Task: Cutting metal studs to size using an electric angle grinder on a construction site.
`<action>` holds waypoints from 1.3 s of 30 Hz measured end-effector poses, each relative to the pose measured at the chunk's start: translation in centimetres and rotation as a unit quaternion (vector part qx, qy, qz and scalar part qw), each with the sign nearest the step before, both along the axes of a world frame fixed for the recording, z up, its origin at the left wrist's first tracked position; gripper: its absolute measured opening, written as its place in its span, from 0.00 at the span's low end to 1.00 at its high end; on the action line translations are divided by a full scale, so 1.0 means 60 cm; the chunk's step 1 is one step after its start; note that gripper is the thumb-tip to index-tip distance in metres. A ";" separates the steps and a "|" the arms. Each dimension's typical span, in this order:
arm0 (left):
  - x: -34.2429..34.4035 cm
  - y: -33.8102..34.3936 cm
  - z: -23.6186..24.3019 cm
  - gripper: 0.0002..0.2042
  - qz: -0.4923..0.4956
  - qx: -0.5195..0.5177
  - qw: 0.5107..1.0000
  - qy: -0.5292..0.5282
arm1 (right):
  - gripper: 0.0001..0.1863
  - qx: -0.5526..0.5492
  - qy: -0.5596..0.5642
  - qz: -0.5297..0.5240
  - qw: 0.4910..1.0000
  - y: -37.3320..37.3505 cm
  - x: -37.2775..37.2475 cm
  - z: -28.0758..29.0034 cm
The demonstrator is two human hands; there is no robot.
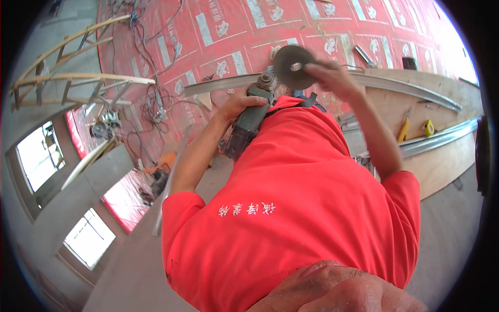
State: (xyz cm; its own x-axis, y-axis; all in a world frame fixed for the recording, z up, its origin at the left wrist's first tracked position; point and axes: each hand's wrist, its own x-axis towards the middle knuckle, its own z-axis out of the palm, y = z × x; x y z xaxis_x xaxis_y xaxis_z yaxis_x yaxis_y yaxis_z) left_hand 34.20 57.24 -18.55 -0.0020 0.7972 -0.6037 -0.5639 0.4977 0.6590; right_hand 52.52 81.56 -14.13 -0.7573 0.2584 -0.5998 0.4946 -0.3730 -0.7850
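Note:
My left hand [236, 105] is wrapped round a dark green angle grinder [248, 120], held at an angle in front of my body. The grinder's round metal head [266, 81] points away from me, its spindle bare. Just to the right of that head, my right hand [332, 80] grips a dark, round cutting disc [291, 67] by its middle. A hole shows at the disc's centre, beside my fingertips. The disc and the grinder look apart, and the right hand is a little blurred.
Long metal channels [416, 89] lie across the far side, with more metal profiles [442, 138] at right. A yellow utility knife [404, 130] and yellow tape measure [428, 128] lie on plywood [384, 112]. Tangled cables [155, 104] and a wooden ladder [78, 78] occupy the left.

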 end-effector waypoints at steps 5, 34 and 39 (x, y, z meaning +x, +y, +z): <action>-0.007 -0.031 0.014 0.25 0.020 0.034 0.999 0.023 | 0.13 -0.121 -0.010 -0.005 0.993 -0.116 -0.082 -0.024; -0.042 -0.074 0.026 0.27 0.051 0.079 0.991 0.098 | 0.17 -0.094 -0.059 0.031 0.993 -0.077 0.040 0.007; -0.043 -0.073 0.025 0.25 0.054 0.079 0.990 0.099 | 0.15 -0.002 -0.087 0.132 0.987 -0.091 0.054 0.039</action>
